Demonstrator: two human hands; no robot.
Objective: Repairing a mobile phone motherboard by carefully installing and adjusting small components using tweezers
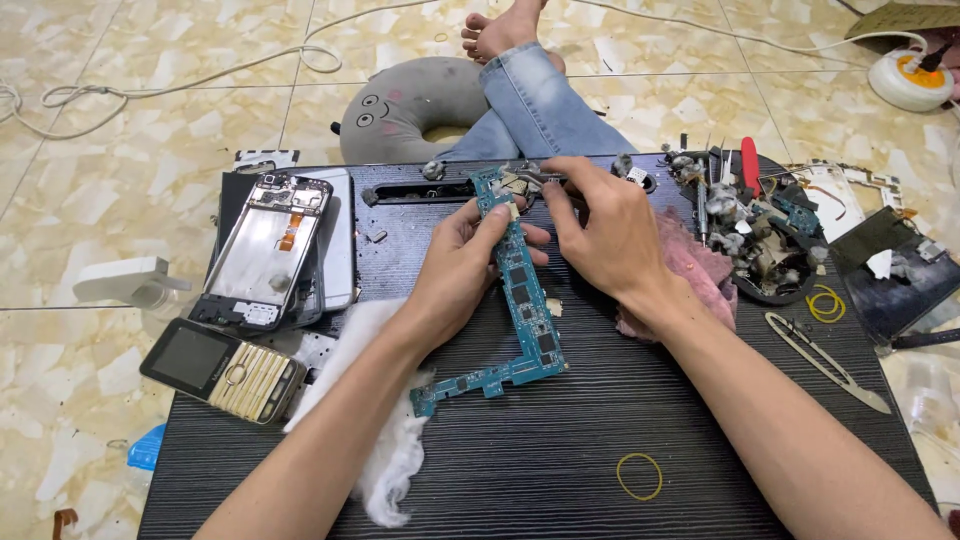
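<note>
A long blue circuit board (pixel 522 290) is pinched upright-lengthwise over the dark tabletop (pixel 560 450) by left-hand fingers (pixel 495 222), while tweezers (pixel 535 177) (thin, metal) are gripped in the right hand (pixel 600 235).

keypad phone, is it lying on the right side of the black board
No, the keypad phone lies at the left edge of the black board, below the opened phone frame.

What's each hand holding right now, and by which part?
Left hand grips the blue circuit board near its upper end. Right hand holds metal tweezers by their rear, tips at the board's top.
</note>
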